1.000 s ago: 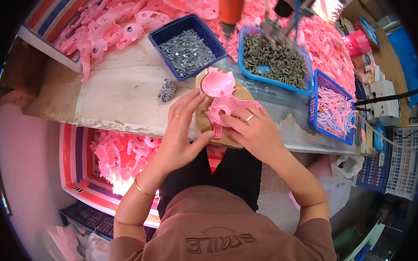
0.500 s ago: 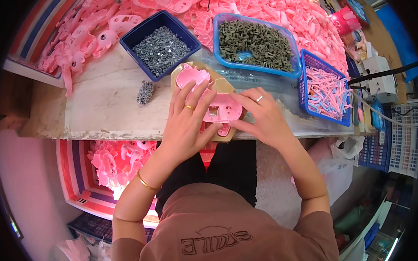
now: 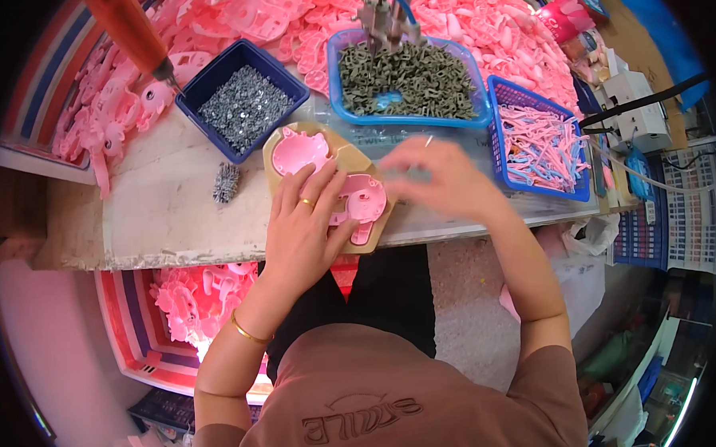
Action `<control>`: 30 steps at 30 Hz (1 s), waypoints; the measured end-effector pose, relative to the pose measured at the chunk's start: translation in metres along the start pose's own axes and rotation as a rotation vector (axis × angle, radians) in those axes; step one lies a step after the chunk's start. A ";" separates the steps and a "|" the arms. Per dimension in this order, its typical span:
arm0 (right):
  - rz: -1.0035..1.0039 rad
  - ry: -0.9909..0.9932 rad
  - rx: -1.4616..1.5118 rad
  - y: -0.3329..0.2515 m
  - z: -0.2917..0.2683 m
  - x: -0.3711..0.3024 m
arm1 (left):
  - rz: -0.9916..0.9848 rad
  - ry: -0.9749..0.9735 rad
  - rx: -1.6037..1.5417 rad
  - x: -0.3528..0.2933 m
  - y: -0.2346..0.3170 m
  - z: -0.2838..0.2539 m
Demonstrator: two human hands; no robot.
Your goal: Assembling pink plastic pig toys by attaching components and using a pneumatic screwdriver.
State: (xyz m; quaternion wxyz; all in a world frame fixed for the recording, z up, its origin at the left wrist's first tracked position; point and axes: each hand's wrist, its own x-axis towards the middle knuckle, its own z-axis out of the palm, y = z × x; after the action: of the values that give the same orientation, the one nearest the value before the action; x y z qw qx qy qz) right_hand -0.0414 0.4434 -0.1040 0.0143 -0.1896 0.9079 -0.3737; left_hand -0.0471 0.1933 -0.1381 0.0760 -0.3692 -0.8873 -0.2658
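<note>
A tan holder [image 3: 348, 150] lies at the table's front edge with two pink plastic shell pieces set in it. The upper piece is a rounded hollow shell [image 3: 300, 150]; the lower one is a shell with small posts and a narrow end [image 3: 370, 197]. My left hand [image 3: 302, 226] rests over the holder, fingers stretched out across the pink pieces, with the thumb by the lower one. Just right of the holder, my right hand [image 3: 444, 176] is raised and smeared by motion; whether its fingertips hold anything is not visible.
Behind stand a dark blue bin [image 3: 206, 78] of small screws, a light blue tray [image 3: 417, 123] of dark green parts and a blue basket [image 3: 544, 188] of pink and blue sticks. A screw clump [image 3: 226, 183] lies left. An orange screwdriver [image 3: 130, 34] and metal tool head [image 3: 385, 22] hang overhead.
My right hand has come off the holder's right side and lifted away. My left hand stays on the pieces. The view has shifted, bringing the hanging tools further in.
</note>
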 end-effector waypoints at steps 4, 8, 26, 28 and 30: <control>0.181 0.375 -0.334 0.059 -0.033 0.035 | -0.012 -0.017 0.020 0.001 0.003 0.001; 0.438 0.203 -0.510 0.078 -0.039 0.065 | -0.021 -0.023 0.037 0.001 0.003 0.002; 0.267 0.078 0.845 0.012 -0.015 0.016 | -0.257 0.179 -0.859 0.038 0.025 -0.001; 0.211 0.104 0.840 0.005 0.009 0.011 | -0.364 0.153 -1.045 0.042 0.025 0.002; 0.165 0.161 0.790 -0.005 0.021 0.006 | -0.477 0.112 -1.228 0.044 0.028 0.007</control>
State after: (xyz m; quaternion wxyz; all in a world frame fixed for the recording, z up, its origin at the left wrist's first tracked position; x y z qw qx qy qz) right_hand -0.0413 0.4237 -0.1153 0.0448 -0.0660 0.7051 -0.7046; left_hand -0.0586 0.2403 -0.1174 -0.1632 -0.1243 -0.6264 -0.7520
